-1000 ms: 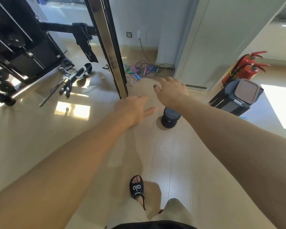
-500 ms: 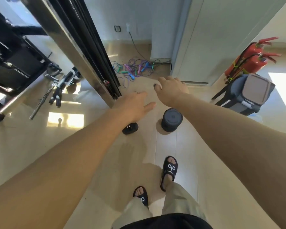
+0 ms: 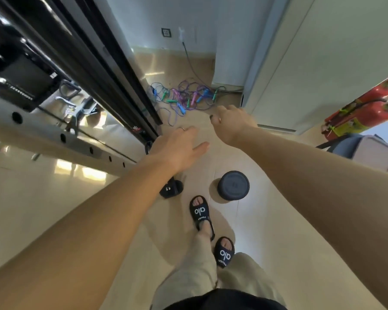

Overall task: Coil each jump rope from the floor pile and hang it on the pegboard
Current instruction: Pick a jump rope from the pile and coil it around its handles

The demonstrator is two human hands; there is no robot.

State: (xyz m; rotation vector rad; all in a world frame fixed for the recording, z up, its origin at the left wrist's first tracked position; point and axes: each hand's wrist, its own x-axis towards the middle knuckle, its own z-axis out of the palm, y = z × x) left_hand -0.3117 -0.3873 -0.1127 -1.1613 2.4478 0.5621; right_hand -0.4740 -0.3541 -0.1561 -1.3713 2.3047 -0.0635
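Glossy beige tile floor (image 3: 112,276), white wall w/ a socket (image 3: 166,32) at the far end, white cabinet (image 3: 323,63) on the right. Jump rope pile (image 3: 184,96) lies on the floor at the far end, just in front of the wall, between the black machine frame (image 3: 94,70) on the left and the cabinet; purple, blue and green cords tangled, handles mixed in. A dark cable (image 3: 192,66) runs from the wall down to the pile.

Both arms stretched fwd, nothing held. Left hand (image 3: 177,148) palm down, fingers straight and loosely spread, ring on one finger, hovering near the foot of the frame. Right hand (image 3: 231,123) a bit farther, fingers relaxed and slightly bent, dark nail polish, near the pile's near edge but not touching it.

Near side: two feet in black slides (image 3: 201,212) on the floor, a round dark weight (image 3: 233,185) just right of the front foot, a small black block (image 3: 171,189) to its left. Red fire extinguishers (image 3: 363,110) far right, grey lidded bin (image 3: 372,151) below them.
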